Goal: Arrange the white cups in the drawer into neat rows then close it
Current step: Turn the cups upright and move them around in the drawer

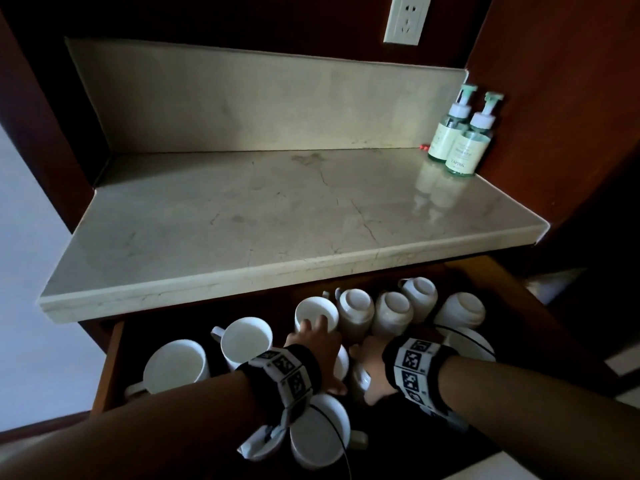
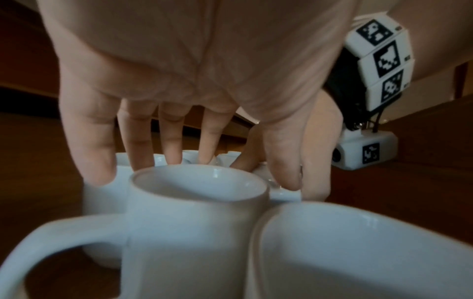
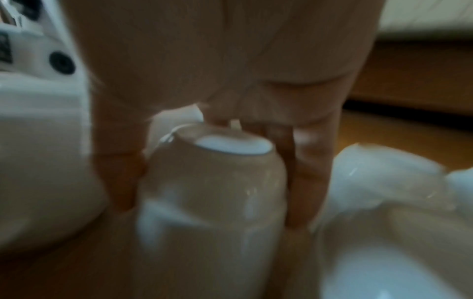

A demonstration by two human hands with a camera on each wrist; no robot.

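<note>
In the open drawer [image 1: 114, 358], the left hand [image 1: 311, 344] rests spread fingers [image 2: 89, 141] on an upright white cup [image 1: 317, 313] near the back edge. The right hand [image 1: 369, 358] clasps an inverted cup [image 3: 212, 192] mid-drawer between thumb and fingers [image 3: 307, 178]. Lifting it clear, not sliding, looks safest among crowded neighbours.

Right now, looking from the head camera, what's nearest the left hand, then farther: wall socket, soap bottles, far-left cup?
1. The far-left cup, in the drawer, left of the left hand.
2. The soap bottles, at the counter's back right.
3. The wall socket, highest up, behind the counter.
</note>
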